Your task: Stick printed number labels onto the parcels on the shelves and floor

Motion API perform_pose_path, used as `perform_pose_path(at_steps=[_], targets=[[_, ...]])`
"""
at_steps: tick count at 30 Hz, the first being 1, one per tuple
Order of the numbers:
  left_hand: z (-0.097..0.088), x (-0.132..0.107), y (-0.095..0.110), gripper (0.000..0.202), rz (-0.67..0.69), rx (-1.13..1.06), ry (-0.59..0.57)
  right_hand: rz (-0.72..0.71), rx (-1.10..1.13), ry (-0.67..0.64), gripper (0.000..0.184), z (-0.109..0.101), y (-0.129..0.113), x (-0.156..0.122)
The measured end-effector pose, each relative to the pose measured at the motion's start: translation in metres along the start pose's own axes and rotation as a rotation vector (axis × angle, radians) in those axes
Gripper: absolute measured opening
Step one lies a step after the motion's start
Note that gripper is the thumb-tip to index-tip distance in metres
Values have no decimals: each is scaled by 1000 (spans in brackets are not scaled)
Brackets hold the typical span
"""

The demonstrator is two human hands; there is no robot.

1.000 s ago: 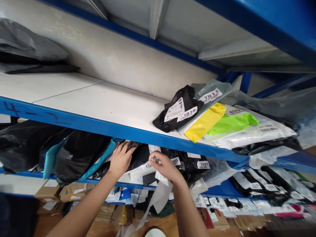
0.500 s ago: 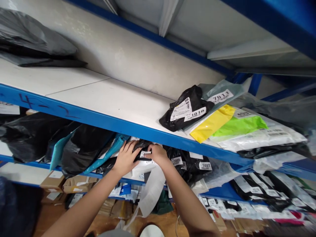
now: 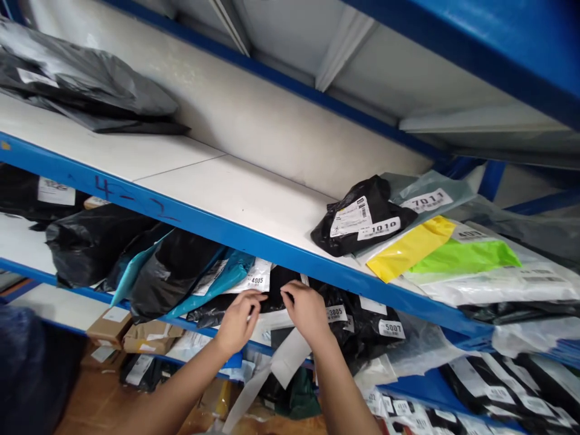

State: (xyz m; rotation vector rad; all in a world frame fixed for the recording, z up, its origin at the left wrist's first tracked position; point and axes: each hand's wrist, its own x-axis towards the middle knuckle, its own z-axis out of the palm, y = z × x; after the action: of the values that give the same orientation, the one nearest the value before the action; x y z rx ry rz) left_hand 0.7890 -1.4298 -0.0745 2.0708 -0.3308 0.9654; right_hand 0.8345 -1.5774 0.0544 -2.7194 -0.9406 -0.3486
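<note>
Both my hands reach under the blue shelf beam (image 3: pixel 254 244) into a row of plastic parcel bags. My left hand (image 3: pixel 238 323) pinches the edge of a black parcel (image 3: pixel 276 296) lying among the bags, just below a white label reading 4005 (image 3: pixel 256 280). My right hand (image 3: pixel 309 311) grips the same black parcel from its right side, fingers curled. To the right of it sit black bags labelled 3005 (image 3: pixel 336 313) and 5007 (image 3: pixel 391 328). A teal bag (image 3: pixel 217 283) lies left of my hands.
The shelf above holds a black bag marked 1010 (image 3: pixel 362 220), a clear bag marked 7011 (image 3: pixel 426 199), yellow (image 3: pixel 408 249) and green (image 3: pixel 466 257) bags, and grey bags (image 3: pixel 86 84) far left. Cardboard boxes (image 3: pixel 131 329) and more labelled parcels lie on lower shelves.
My right hand has moved up from a loose white label to the black parcel. Both hands now hold it close together. The view has shifted to the left and slightly down.
</note>
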Motion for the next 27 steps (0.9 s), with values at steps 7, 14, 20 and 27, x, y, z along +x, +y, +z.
perform_pose_path(at_steps=[7, 14, 20, 27], targets=[[8, 1, -21, 35, -390, 320, 209, 53, -166, -171, 21, 20, -35, 39], [12, 22, -15, 27, -519, 302, 209, 197, -184, -214, 17, 39, -29, 56], [11, 33, -28, 18, -555, 230, 194, 242, -150, -138, 11, 46, -28, 47], [13, 33, -26, 21, -340, 148, 185, 4, -42, -128, 40, 55, -22, 42]])
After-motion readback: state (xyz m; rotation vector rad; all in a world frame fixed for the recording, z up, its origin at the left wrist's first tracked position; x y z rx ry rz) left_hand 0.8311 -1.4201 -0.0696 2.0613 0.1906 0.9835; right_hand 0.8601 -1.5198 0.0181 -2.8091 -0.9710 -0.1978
